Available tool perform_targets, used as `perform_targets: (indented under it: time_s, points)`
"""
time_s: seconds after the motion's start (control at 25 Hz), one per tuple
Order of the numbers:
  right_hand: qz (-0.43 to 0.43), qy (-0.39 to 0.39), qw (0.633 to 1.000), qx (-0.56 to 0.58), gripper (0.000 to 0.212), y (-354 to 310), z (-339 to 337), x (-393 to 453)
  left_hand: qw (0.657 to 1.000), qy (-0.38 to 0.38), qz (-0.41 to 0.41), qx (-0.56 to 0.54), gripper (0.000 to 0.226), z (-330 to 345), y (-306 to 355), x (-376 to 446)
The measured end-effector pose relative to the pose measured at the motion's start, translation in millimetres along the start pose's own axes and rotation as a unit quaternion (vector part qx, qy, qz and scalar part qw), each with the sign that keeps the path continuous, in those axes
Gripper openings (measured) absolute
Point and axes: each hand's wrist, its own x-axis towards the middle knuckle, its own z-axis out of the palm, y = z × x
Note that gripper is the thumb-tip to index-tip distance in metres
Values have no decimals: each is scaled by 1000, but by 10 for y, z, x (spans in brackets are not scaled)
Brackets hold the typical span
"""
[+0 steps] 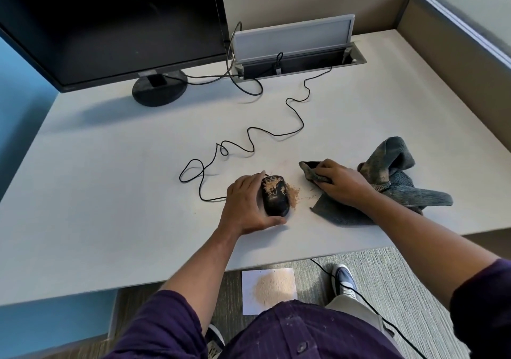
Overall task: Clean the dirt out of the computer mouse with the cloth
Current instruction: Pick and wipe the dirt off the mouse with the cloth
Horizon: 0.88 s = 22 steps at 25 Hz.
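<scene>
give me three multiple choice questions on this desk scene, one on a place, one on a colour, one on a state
1. Where does the loose dirt lie on the desk?
A. beside the mouse, toward the cloth
B. under the monitor
C. on the cloth

2. What colour is the cloth?
A. white
B. grey
C. red

3. What is the left hand doing?
A. lying flat on the desk
B. lifting the cable
C. gripping the mouse

Answers: 1 A, tan grains lie along the mouse's right side. 2 B, it is dark grey. 3 C, its fingers curl round the mouse while the right hand holds the cloth.
</scene>
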Motion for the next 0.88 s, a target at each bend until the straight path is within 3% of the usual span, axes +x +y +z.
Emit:
perform_targets:
  time_s: [0.28,0.88]
  points:
    - [4,-18,1000,-11,43,-55,49,16,1000,1,11,-1,128,52,36,46]
    - [14,-33,999,-24,44,-154,29,17,999,28,40,13,117,81,37,38]
